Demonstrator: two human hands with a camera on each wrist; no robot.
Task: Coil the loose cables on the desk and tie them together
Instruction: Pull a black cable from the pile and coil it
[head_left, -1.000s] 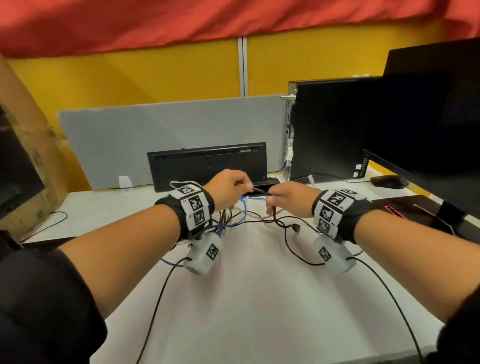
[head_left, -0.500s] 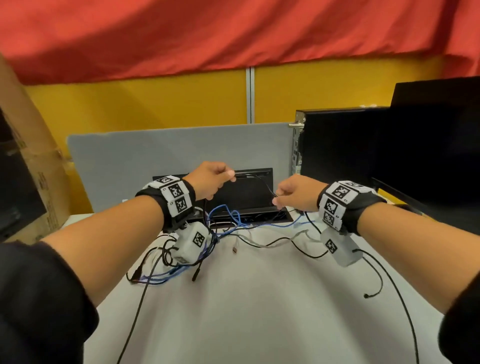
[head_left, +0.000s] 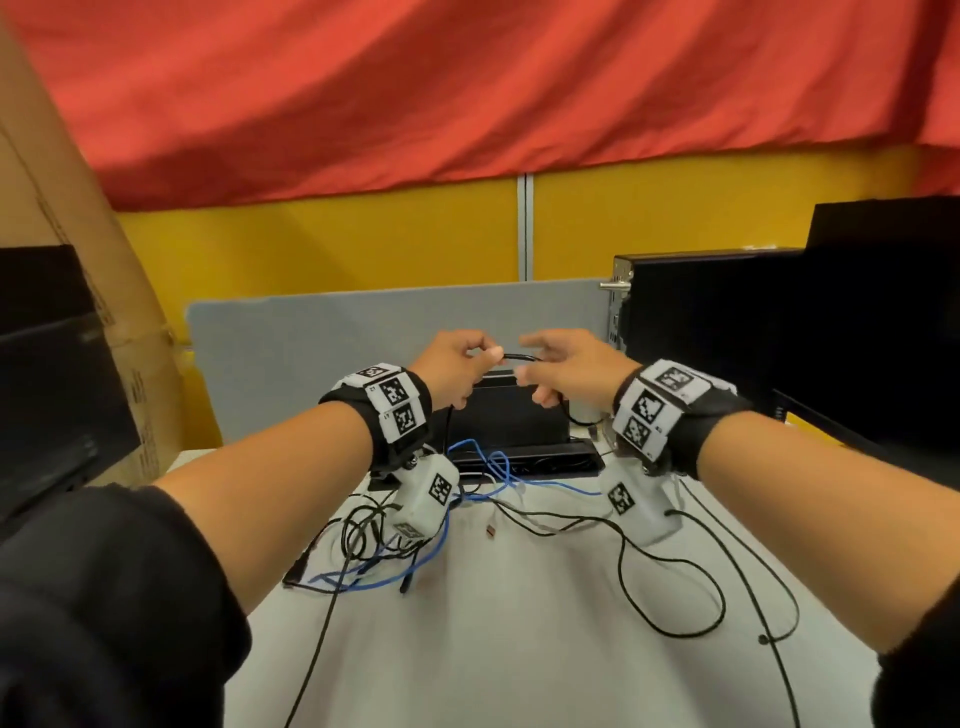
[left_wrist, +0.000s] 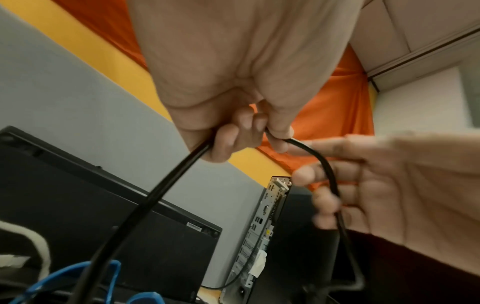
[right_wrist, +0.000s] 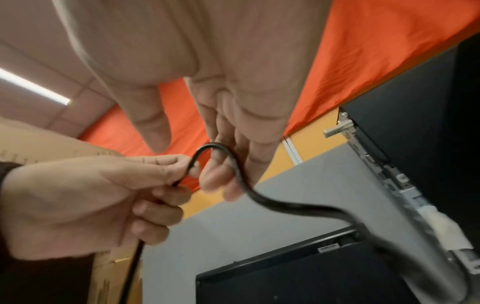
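Both hands are raised above the white desk. My left hand pinches a black cable between thumb and fingers. From that pinch the black cable hangs down to the desk. My right hand is close beside the left, its fingers straight and its thumb apart. A bend of the black cable lies across those fingers. Below the hands lie a tangle of black cables, a blue cable and a wide black cable loop.
A black box on a flat black base stands behind the hands, in front of a grey partition. To the right are a black computer tower and a monitor. A cardboard box stands at the left.
Both hands have risen from the desk and come closer together. My right hand has gone from pinching the black cable to straight fingers. The camera has tilted up.
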